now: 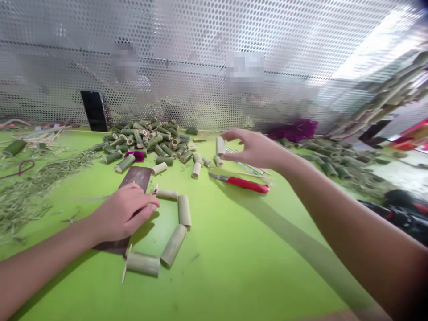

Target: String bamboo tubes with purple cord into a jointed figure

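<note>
My right hand (252,148) reaches over the far side of the table, thumb and fingers closed around a pale bamboo piece (220,146). Close below it is another short pale piece (218,161). My left hand (129,207) hovers over or rests on a dark brown strip (138,176), loosely bent, with nothing visible in it; some fingertips are hidden. To its right, several peeled bamboo pieces (184,211) lie end to end in a curve, apparently strung. A thin stick (124,266) sits at the near end, and a bit of magenta string (155,190) shows at the far end.
A red-handled knife (248,184) lies below my right hand, blade leftward. Behind are a heap of green bamboo pieces (157,136), a magenta ring (135,156) and a leaning phone (94,110). Shavings (43,196) spread at left; more bamboo (329,165) lies at right. A perforated metal panel (187,84) stands behind.
</note>
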Demonstrator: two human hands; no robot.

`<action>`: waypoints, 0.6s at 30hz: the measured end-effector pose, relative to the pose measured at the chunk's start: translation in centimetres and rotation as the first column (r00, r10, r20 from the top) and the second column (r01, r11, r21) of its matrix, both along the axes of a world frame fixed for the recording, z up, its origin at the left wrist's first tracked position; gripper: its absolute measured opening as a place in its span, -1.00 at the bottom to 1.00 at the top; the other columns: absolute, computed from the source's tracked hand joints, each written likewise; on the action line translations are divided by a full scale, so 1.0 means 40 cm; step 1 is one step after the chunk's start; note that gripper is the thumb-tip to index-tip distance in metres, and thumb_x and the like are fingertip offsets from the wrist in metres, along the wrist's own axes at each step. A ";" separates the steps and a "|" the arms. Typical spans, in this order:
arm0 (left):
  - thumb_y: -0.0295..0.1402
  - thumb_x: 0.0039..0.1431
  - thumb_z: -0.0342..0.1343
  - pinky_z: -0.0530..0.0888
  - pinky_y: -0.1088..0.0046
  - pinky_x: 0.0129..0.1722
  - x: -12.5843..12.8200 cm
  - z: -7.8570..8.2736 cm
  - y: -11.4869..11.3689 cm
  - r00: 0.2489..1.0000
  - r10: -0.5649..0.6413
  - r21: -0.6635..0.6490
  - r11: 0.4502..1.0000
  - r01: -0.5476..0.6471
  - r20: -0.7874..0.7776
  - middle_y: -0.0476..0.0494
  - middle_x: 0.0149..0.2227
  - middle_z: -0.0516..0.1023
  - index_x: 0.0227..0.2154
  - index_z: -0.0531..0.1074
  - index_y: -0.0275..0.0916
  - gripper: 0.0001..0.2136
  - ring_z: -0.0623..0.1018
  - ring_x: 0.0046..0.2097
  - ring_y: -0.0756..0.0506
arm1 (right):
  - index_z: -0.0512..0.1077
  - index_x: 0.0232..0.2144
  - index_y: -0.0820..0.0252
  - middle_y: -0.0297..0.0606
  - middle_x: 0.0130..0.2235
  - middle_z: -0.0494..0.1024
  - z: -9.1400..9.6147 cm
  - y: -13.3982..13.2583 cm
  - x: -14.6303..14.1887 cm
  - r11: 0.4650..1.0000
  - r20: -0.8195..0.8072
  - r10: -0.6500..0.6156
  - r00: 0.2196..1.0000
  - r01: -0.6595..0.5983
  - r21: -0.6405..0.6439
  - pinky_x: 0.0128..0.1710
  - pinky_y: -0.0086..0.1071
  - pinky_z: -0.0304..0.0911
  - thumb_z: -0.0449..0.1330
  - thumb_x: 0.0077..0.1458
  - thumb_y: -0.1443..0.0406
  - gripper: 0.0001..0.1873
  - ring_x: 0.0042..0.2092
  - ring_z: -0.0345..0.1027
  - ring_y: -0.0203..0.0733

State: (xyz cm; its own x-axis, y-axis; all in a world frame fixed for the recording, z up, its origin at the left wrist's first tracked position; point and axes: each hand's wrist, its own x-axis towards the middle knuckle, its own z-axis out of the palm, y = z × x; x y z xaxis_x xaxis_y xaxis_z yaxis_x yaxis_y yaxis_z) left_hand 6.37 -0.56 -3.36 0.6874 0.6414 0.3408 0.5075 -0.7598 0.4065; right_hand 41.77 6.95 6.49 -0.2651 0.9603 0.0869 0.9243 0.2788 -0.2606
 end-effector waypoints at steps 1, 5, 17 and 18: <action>-0.27 0.50 -0.18 0.45 0.27 -0.22 0.000 0.000 0.001 1.000 0.003 -0.008 1.000 -0.004 -0.009 -0.06 -0.33 0.66 -0.17 0.58 -0.18 -0.62 0.57 -0.30 -0.11 | 0.35 0.25 0.15 -0.03 0.21 0.46 0.001 -0.050 -0.007 1.000 -0.016 0.021 1.000 -0.021 0.007 0.22 0.17 0.25 0.25 0.07 -0.14 -0.19 0.17 0.37 0.20; -0.27 0.49 -0.16 0.45 0.30 -0.24 -0.005 -0.003 0.003 1.000 0.024 -0.008 1.000 -0.024 -0.012 -0.06 -0.36 0.63 -0.17 0.58 -0.18 -0.63 0.54 -0.30 -0.10 | 0.45 0.13 -0.01 -0.16 0.12 0.55 -0.046 -0.245 -0.052 0.927 -0.147 0.342 0.928 -0.359 -0.110 0.18 0.07 0.33 0.34 0.07 -0.04 -0.39 0.11 0.44 0.12; -0.26 0.46 -0.12 0.45 0.29 -0.18 -0.009 0.006 0.006 0.995 0.093 -0.022 0.995 -0.094 -0.028 -0.04 -0.27 0.68 -0.17 0.59 -0.15 -0.66 0.58 -0.25 -0.12 | 0.45 0.18 0.13 -0.10 0.20 0.47 -0.147 -0.307 -0.083 0.824 -0.268 0.456 0.849 -0.516 -0.235 0.25 -0.12 0.28 0.37 0.06 0.23 -0.39 0.19 0.37 0.02; -0.27 0.46 -0.12 0.45 0.29 -0.18 -0.009 0.006 0.005 0.995 0.094 -0.024 0.995 -0.095 -0.026 -0.03 -0.28 0.68 -0.17 0.59 -0.15 -0.66 0.58 -0.25 -0.12 | 0.43 0.20 0.14 -0.10 0.20 0.47 -0.149 -0.307 -0.079 0.820 -0.276 0.459 0.845 -0.522 -0.235 0.26 -0.12 0.27 0.39 0.04 0.22 -0.35 0.19 0.37 0.02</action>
State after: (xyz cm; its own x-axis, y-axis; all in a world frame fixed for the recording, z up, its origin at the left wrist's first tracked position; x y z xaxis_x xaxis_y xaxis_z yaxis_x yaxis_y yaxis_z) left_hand 6.00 -0.35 -3.14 0.6314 0.7120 0.3072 0.5869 -0.6977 0.4109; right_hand 38.60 -5.35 0.55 -0.7149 0.6956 -0.0710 0.6041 0.5633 -0.5637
